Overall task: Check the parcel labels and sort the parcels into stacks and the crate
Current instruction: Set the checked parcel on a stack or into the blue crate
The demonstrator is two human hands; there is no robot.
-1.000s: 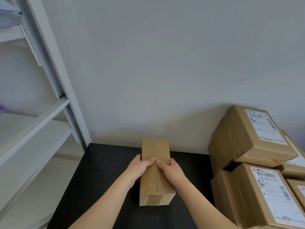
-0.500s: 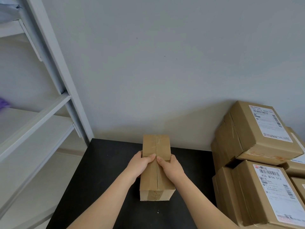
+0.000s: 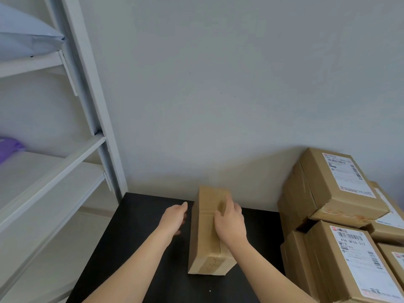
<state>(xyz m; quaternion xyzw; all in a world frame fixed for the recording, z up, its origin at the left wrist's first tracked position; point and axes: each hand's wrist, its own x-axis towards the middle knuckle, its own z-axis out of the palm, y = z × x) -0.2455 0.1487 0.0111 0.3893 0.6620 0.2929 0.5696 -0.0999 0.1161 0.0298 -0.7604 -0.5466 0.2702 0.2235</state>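
A long brown cardboard parcel (image 3: 207,248) lies on the black table (image 3: 131,248), its taped seam up and no label showing. My right hand (image 3: 229,221) rests on its top with the fingers spread and nearly straight. My left hand (image 3: 175,217) hovers just left of the parcel, fingers extended, apart from the cardboard. Labelled brown parcels are stacked at the right: an upper one (image 3: 332,184) and a lower one (image 3: 341,265), both with white labels facing up. No crate is in view.
A white metal shelf rack (image 3: 87,119) stands at the left, with a pale blue soft package (image 3: 24,42) on an upper shelf and a purple item (image 3: 8,147) on the middle one. A grey wall closes the table's far edge.
Both hands held the parcel around its middle before. My left hand has since let go and drawn off to the left, and my right hand has opened flat on top.
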